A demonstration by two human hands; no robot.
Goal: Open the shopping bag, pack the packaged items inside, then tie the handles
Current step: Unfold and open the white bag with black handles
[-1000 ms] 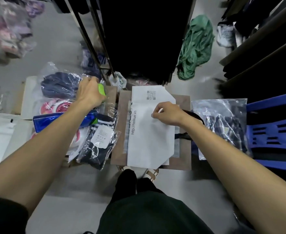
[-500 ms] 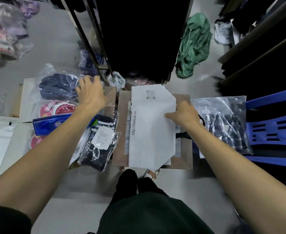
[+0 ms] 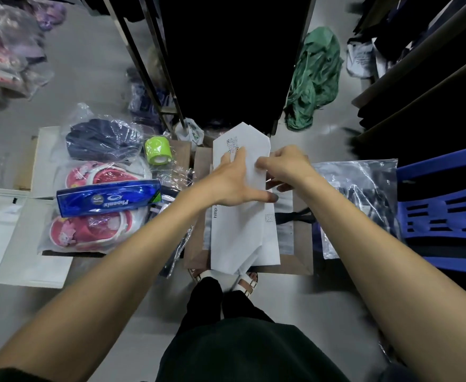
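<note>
Left hand (image 3: 234,183) moved onto white bag (image 3: 237,235) on brown table (image 3: 300,263).

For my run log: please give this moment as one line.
left hand: presses white bag | right hand: pinches its edge | state: folded, not opened

One wide-angle head-worn camera looks steeply down, close over the left hand (image 3: 233,183), right hand (image 3: 285,166) and shopping bag (image 3: 237,238).

On the white bag (image 3: 237,238) the left hand (image 3: 234,183) hides most lettering; far-left packages (image 3: 6,59) seem blurred.
</note>
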